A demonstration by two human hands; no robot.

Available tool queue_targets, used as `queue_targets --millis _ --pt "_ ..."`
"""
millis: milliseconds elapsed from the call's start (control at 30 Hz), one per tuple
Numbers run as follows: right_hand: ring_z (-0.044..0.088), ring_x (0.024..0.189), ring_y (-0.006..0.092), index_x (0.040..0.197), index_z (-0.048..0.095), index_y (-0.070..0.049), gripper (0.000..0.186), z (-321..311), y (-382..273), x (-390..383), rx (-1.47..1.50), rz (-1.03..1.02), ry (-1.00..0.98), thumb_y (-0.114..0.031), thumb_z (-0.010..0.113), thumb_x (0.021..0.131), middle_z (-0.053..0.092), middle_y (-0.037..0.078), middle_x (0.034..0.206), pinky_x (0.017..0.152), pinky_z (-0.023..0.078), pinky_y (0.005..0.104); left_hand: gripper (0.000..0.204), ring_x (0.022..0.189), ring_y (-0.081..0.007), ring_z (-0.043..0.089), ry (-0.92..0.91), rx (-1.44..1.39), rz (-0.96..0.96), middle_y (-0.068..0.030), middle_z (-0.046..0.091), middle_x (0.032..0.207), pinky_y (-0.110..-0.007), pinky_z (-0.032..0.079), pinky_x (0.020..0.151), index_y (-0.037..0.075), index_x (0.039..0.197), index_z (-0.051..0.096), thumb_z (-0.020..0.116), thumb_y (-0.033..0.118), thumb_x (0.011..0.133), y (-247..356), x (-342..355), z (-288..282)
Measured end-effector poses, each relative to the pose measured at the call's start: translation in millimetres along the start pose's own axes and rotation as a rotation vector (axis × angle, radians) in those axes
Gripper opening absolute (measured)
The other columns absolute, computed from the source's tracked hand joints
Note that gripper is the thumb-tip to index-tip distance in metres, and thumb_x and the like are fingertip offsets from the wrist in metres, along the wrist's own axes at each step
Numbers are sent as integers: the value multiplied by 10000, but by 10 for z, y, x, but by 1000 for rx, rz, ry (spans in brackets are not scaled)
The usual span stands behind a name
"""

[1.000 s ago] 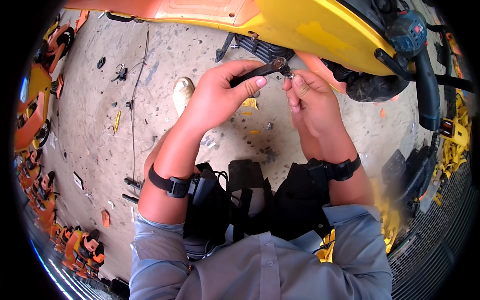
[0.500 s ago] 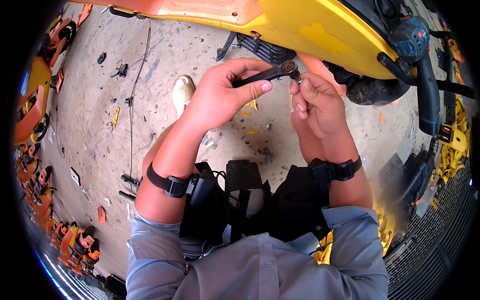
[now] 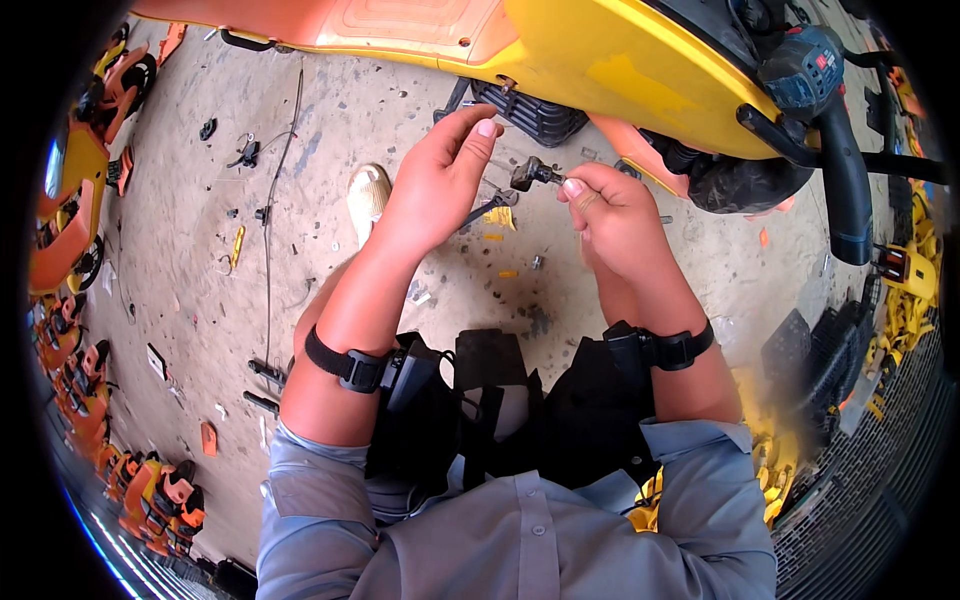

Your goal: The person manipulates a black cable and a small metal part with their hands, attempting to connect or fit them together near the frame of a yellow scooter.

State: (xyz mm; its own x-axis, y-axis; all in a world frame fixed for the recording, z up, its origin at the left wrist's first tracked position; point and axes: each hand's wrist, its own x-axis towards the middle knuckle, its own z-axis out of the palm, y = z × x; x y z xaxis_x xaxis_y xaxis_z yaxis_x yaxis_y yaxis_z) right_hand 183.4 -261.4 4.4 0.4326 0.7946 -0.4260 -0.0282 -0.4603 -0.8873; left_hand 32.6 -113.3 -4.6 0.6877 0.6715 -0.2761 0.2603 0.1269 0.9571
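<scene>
My left hand is raised beside the yellow-and-orange vehicle body, fingers curled and thumb close to them; whatever they may hold is hidden. My right hand pinches a short shiny piece attached to a dark metal tool head, held in the air between both hands. A dark wrench-like tool shows below, partly behind my left hand.
A black step grille is under the vehicle, and a blue-black power drill rests at its right. A cable, small parts and yellow scraps litter the concrete floor. More orange vehicles line the left.
My left hand has let go of the black ratchet-like tool and moved up and away. My right hand has shifted slightly left with the tool head, which is now turned.
</scene>
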Motion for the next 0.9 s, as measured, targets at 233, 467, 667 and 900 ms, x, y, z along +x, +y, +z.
queue_targets --millis 233,467,667,900 --pt "582 669 229 933 672 -33 207 -166 119 122 -270 57 209 -223 591 951 641 119 736 666 463 351 412 978 -234 664 72 384 28 -155 663 1153 -349 520 862 17 1353 515 540 109 952 -341 213 54" --pt "650 916 389 997 675 -57 251 -233 53 234 -468 81 216 -279 570 949 691 197 913 778 490 433 446 1025 -341 655 170 928 45 -198 666 1146 -450 514 886 13 1336 525 496 132 907 -301 864 99" --pt "626 928 426 968 655 -40 264 -207 -70 165 -499 104 127 -278 541 961 677 217 919 790 486 469 640 1110 -347 626 82 1358 -73 -207 608 1238 -464 503 913 66 1510 275 492 144 914 -492 1635 86" --pt "621 901 435 940 643 -42 255 -292 13 211 -503 108 105 -270 533 969 671 217 898 778 476 490 649 1075 -299 636 89 1628 -58 -166 636 1186 -427 510 877 16 1529 217 465 178 952 -1055 2154 301"
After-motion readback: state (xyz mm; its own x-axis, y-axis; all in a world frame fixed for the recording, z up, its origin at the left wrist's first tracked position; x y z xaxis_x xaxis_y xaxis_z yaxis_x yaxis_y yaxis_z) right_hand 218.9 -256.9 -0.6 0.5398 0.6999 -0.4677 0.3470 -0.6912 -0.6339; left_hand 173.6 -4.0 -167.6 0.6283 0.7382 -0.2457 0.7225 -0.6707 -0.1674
